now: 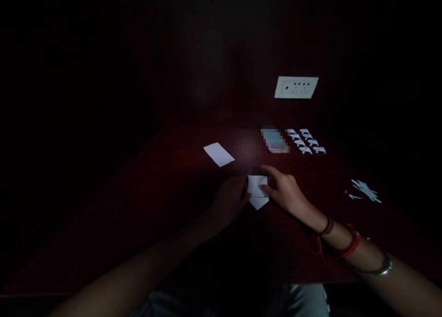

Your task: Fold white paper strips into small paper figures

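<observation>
A small white folded paper (pixel 258 188) lies in front of me, with a pointed lower end and a crease line across it. My left hand (pixel 228 198) holds its left edge, the thumb near the lower corner; the other fingers are in deep shadow. On the right side, the thumb of my right hand (pixel 288 193) presses on the paper's face while the index finger arches past the top corner. Farther back, a flat white sheet of paper (pixel 218 154) rests on the dark red table (pixel 165 169).
A phone (pixel 274 140) lies at the back, beside two rows of small folded paper pieces (pixel 305 141). White paper strips (pixel 366 190) are heaped at the right. A socket plate (pixel 296 87) is on the wall behind. The table's front edge is close to my lap.
</observation>
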Available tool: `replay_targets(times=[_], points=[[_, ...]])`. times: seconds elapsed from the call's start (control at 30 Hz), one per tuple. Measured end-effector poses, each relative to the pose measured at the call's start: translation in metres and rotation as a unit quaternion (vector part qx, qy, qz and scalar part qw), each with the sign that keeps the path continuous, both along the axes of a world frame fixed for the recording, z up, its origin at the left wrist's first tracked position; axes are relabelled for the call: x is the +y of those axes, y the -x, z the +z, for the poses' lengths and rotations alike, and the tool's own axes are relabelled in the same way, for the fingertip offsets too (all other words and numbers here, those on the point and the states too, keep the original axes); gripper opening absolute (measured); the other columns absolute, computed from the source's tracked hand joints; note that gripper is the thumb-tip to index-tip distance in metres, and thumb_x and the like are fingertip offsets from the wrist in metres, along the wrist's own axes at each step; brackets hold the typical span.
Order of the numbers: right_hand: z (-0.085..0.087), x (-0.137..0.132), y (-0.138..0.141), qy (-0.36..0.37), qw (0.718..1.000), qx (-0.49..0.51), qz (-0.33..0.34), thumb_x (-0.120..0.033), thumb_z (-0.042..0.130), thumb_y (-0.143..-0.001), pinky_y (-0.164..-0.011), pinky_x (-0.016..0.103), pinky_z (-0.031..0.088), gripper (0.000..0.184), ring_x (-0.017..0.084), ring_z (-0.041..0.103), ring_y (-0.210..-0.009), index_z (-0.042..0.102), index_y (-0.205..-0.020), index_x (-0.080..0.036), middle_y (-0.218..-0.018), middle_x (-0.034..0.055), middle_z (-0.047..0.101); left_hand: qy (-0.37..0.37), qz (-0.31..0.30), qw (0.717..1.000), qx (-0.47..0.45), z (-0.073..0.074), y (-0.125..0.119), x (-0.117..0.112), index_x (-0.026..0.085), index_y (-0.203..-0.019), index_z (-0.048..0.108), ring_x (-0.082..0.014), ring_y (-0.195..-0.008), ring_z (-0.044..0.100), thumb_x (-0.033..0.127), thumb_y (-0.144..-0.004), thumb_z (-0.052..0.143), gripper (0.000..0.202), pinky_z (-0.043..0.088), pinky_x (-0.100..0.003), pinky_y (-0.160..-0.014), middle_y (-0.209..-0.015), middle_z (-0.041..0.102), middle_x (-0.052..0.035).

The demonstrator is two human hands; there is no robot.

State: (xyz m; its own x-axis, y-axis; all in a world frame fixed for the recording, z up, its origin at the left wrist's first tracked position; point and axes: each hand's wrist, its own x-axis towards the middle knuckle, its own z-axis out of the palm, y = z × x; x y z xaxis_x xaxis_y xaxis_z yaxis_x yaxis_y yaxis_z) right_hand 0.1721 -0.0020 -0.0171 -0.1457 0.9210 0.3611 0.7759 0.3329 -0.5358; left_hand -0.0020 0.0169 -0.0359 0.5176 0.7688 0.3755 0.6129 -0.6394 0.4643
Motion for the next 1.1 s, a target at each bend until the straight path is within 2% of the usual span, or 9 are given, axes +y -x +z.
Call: replay_targets(times=[0.23, 0.4, 0.53, 0.63, 0.73, 0.87, 1.1], points=[[0.001, 0.007, -0.006, 0.043, 0.997, 0.024, -0.061, -0.021, 0.057, -0.064, -0.059, 0.026, 0.043, 0.052, 0.014, 0.057, -0.060, 0.045, -0.114, -0.015, -0.067, 0.0009, 0.060, 0.004, -0.017, 1.000, 0.013, 0.002, -0.001, -0.002, 0.021, -0.124, 0.027, -0.0154, -0.079, 0.050, 0.015, -0.074, 0.049, 0.055, 0.041, -0.032, -0.074, -0.085, 0.054, -0.0006], [-0.004, 0.017, -0.003, 0.068, 0.990, 0.077, -0.092, -0.020, 0.060, -0.059, -0.056, 0.025, 0.043, 0.058, 0.013, 0.056, -0.054, 0.044, -0.114, -0.014, -0.062, -0.0002, 0.060, -0.018, -0.021, 0.999, 0.033, 0.001, -0.003, -0.002, 0.020, -0.125, 0.027, -0.0164, -0.083, 0.050, 0.013, -0.076, 0.046, 0.053, 0.041, -0.032, -0.075, -0.091, 0.053, -0.0029], [-0.005, 0.017, -0.002, 0.129, 0.974, 0.176, -0.065, -0.022, 0.059, -0.063, -0.050, 0.025, 0.044, 0.059, 0.011, 0.053, -0.044, 0.038, -0.117, -0.014, -0.055, -0.0023, 0.059, -0.029, -0.017, 0.998, 0.054, 0.003, -0.003, -0.003, 0.020, -0.125, 0.028, -0.0176, -0.086, 0.049, 0.014, -0.077, 0.046, 0.052, 0.041, -0.033, -0.076, -0.095, 0.053, -0.0045], [-0.005, 0.012, -0.004, 0.170, 0.957, 0.233, -0.023, -0.022, 0.055, -0.066, -0.049, 0.024, 0.045, 0.058, 0.011, 0.054, -0.044, 0.033, -0.120, -0.015, -0.055, -0.0026, 0.059, -0.033, -0.009, 0.998, 0.061, 0.003, -0.004, -0.003, 0.020, -0.125, 0.027, -0.0179, -0.089, 0.048, 0.015, -0.077, 0.045, 0.052, 0.040, -0.033, -0.078, -0.099, 0.052, -0.0050], [-0.004, 0.008, -0.006, 0.152, 0.967, 0.203, -0.016, -0.019, 0.055, -0.066, -0.053, 0.023, 0.045, 0.056, 0.010, 0.055, -0.047, 0.035, -0.118, -0.017, -0.057, -0.0030, 0.059, -0.036, -0.002, 0.997, 0.072, 0.002, -0.004, -0.003, 0.021, -0.126, 0.026, -0.0183, -0.092, 0.048, 0.015, -0.077, 0.045, 0.052, 0.039, -0.034, -0.081, -0.104, 0.051, -0.0062], [-0.003, 0.006, -0.005, 0.140, 0.977, 0.159, -0.031, -0.016, 0.054, -0.064, -0.053, 0.022, 0.043, 0.055, 0.009, 0.053, -0.046, 0.039, -0.117, -0.017, -0.057, -0.0033, 0.059, -0.033, -0.002, 0.996, 0.082, 0.002, -0.006, -0.004, 0.021, -0.126, 0.026, -0.0178, -0.088, 0.050, 0.014, -0.076, 0.046, 0.054, 0.040, -0.033, -0.078, -0.098, 0.053, -0.0054], [-0.003, 0.006, -0.002, 0.118, 0.983, 0.132, -0.040, -0.014, 0.052, -0.063, -0.058, 0.022, 0.042, 0.052, 0.010, 0.055, -0.058, 0.044, -0.114, -0.017, -0.066, -0.0010, 0.060, -0.035, -0.020, 0.996, 0.083, 0.005, -0.008, -0.006, 0.020, -0.125, 0.026, -0.0161, -0.085, 0.051, 0.011, -0.075, 0.046, 0.055, 0.041, -0.029, -0.075, -0.095, 0.055, -0.0034]])
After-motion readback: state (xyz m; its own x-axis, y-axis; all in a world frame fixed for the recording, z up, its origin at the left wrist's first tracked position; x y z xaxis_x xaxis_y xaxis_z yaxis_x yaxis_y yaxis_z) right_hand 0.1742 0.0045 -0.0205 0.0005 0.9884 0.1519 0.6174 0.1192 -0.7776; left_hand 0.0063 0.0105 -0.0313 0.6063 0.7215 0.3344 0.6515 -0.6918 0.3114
